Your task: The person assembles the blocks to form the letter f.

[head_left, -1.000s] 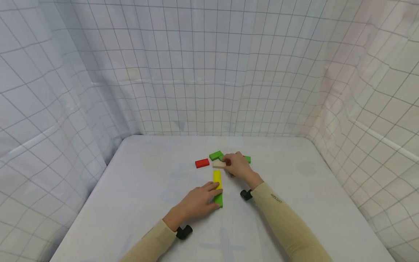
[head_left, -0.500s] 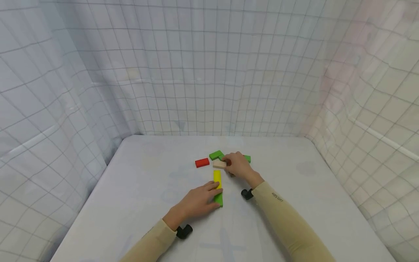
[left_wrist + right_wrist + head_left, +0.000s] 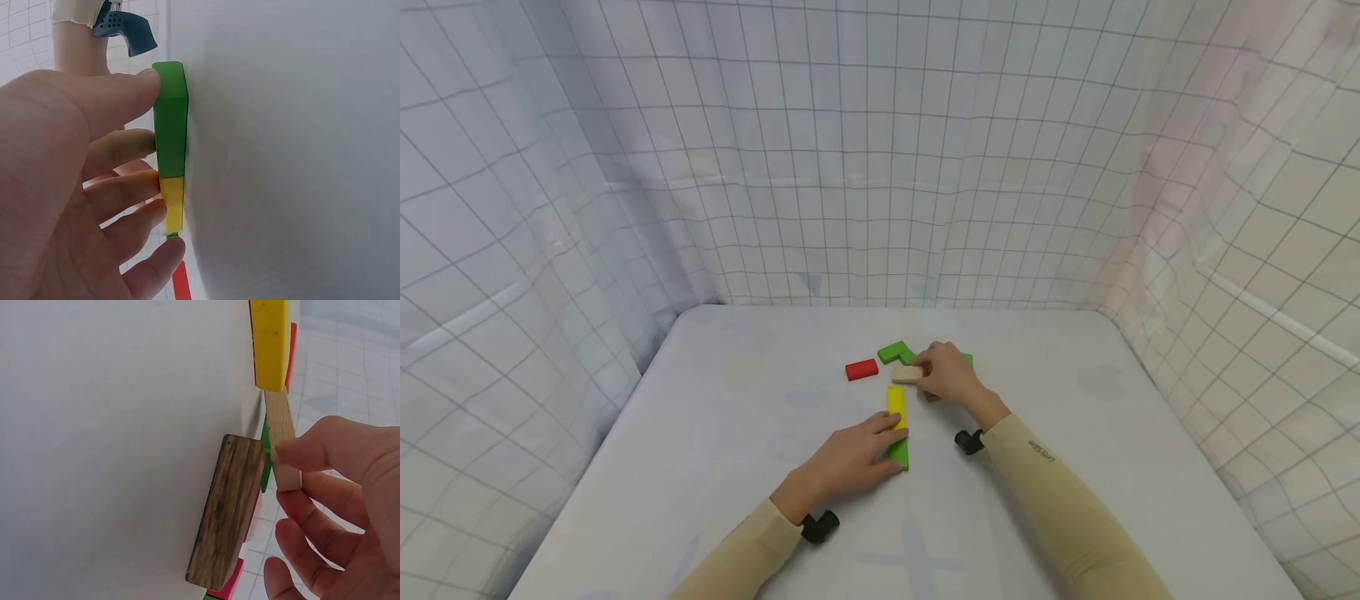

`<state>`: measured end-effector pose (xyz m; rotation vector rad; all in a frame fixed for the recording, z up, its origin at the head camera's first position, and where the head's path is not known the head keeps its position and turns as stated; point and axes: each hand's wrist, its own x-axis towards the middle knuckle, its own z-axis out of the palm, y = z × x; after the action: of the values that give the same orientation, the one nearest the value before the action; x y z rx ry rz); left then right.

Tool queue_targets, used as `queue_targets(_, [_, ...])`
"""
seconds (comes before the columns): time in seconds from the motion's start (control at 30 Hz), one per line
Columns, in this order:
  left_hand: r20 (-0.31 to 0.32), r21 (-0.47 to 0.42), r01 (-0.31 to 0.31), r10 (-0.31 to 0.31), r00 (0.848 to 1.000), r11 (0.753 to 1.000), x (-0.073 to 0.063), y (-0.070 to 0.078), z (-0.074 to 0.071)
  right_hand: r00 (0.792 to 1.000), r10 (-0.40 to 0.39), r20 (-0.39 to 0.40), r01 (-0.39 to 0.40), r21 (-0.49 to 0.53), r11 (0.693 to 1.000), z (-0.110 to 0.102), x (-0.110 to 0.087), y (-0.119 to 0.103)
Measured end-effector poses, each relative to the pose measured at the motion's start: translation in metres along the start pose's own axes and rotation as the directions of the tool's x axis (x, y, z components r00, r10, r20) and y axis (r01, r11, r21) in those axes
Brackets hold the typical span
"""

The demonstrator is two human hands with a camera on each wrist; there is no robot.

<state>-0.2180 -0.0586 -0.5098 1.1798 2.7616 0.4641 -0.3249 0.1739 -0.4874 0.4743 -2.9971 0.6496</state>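
Observation:
My left hand (image 3: 850, 457) rests with extended fingers on a yellow block (image 3: 896, 400) and a green block (image 3: 898, 454). These two lie end to end in a line on the white table. In the left wrist view the thumb touches the near end of the green block (image 3: 170, 125), and other fingertips reach the yellow block (image 3: 173, 201). Beyond the line, my right hand (image 3: 951, 375) pinches one end of a pale wooden block (image 3: 906, 375) between thumb and fingers. A dark brown wood-grain block (image 3: 228, 509) lies just beside that hand, largely covered by it in the head view.
A red block (image 3: 861, 370) lies left of the pale one. Behind are green blocks (image 3: 892, 352), and another green block (image 3: 967, 360) shows past the right hand. A red block (image 3: 228, 579) appears below the brown one in the right wrist view. Grid-patterned curtains (image 3: 880, 208) surround the table.
The pale block has shifted slightly to the right and turned a little in my right hand's grip. My left hand stays in place on the yellow and green blocks.

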Motion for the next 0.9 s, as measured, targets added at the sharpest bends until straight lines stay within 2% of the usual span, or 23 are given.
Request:
queue_targets(0.43, [0.004, -0.022, 0.01, -0.01, 1.0, 1.0, -0.005, 0.003, -0.005, 1.0, 0.025, 0.01, -0.027, 0.203, 0.979, -0.012, -0.006, -0.006])
queue_targets(0.9, [0.005, -0.016, 0.005, -0.005, 1.0, 1.0, -0.003, 0.005, -0.005, 0.999, 0.04, -0.015, -0.033, 0.337, 0.941, -0.01, 0.0, -0.002])
